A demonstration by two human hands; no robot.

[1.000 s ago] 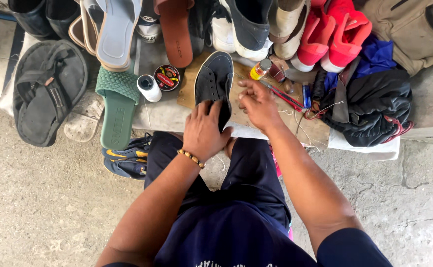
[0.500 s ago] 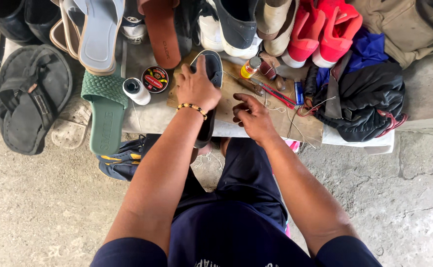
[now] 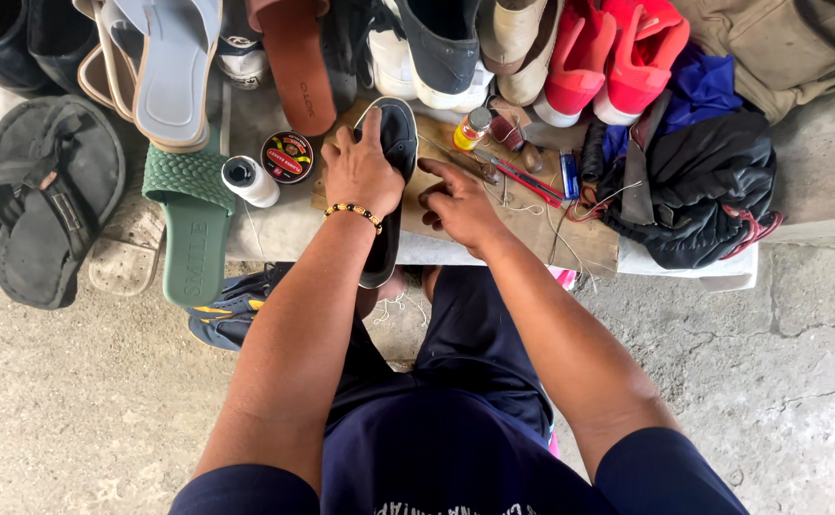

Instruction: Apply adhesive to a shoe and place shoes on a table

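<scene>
The black sandal (image 3: 391, 181) is pressed flat on the board (image 3: 532, 229) by the left hand (image 3: 360, 172), fingers spread over it. The right hand (image 3: 456, 205), half curled and apparently empty, touches its edge. Firm downward pressure should be kept.

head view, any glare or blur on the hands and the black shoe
Head view: soft even daylight, no glare; left hand and right hand on the black shoe are sharp, shadows faint; slight wide-angle bending toward the edges.
</scene>
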